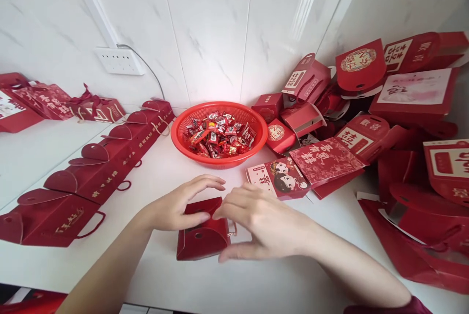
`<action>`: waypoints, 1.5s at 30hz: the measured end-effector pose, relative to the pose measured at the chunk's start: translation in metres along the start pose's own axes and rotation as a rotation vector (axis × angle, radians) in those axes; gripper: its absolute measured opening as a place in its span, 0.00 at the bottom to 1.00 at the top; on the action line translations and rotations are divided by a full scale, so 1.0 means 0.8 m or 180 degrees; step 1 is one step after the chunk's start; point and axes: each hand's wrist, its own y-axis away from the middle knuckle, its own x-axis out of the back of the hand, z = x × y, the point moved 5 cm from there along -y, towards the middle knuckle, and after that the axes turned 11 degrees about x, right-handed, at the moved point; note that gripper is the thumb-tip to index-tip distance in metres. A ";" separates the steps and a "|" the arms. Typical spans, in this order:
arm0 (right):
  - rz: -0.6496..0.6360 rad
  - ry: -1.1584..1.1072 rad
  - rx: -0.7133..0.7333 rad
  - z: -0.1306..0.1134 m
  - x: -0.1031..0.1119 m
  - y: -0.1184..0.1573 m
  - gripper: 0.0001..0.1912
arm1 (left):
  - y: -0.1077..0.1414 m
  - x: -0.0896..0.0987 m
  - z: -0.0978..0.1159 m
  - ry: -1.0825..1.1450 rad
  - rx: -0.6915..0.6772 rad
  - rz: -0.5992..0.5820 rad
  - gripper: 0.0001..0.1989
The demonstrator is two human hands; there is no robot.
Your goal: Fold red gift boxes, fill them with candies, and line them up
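A dark red paper gift box (pixel 203 243) lies on the white tabletop in front of me, its curved flaps folded over the top. My left hand (pixel 176 206) is at its left side, thumb resting across the top flap and fingers stretched apart beyond the far edge. Over the box's right end arches my right hand (pixel 260 223), its fingers and thumb spread. The index fingertip meets the top and the thumb is by the near right corner. A thin cord handle (pixel 232 228) shows between that hand and the box.
Behind the box stands a red plastic basket (pixel 220 160) of wrapped candies (pixel 220 133). A row of closed red boxes (pixel 98 172) runs along the left. Red boxes (pixel 330 162) are heaped at the right. A power strip (pixel 119 61) is on the tiled wall.
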 end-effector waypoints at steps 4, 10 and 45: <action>0.0013 -0.0239 -0.0279 0.005 -0.032 -0.003 0.35 | -0.006 -0.003 -0.006 0.0334 -0.0171 0.0471 0.22; -0.0010 0.0326 -0.0677 0.033 -0.035 0.007 0.14 | 0.005 0.019 -0.015 -0.0001 -0.0329 0.1785 0.10; -0.0948 0.0083 -0.0895 0.081 -0.032 0.020 0.11 | -0.024 -0.060 -0.046 -0.0357 0.0391 0.0558 0.18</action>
